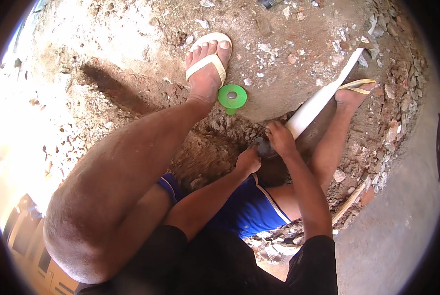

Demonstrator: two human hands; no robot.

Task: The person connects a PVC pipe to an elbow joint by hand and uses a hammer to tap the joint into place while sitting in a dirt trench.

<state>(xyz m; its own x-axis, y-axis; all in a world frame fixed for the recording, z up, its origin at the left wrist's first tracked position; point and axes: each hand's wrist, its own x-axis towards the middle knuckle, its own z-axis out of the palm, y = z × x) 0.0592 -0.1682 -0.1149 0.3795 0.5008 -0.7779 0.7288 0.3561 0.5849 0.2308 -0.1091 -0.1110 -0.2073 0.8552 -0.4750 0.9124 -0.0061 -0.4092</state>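
A long white pipe point(316, 105) lies slanting from the upper right down to my hands. My right hand point(281, 136) is at its near end, fingers curled around something small that I cannot make out. Just below and left of it, my left hand point(248, 160) is closed on a grey piece point(262, 146), its exact shape partly hidden. Both hands are low over a dug hollow in soil and rubble point(215, 147). A round green plastic piece point(236, 100) with a grey centre sits above the hollow, beside my left foot.
My sandalled feet point(207, 66) rest on dusty concrete strewn with stone chips point(269, 73). Broken rubble and a wooden strip point(348, 199) line the right side, along a grey wall point(387, 221). A small dark object point(269, 4) lies at the top edge.
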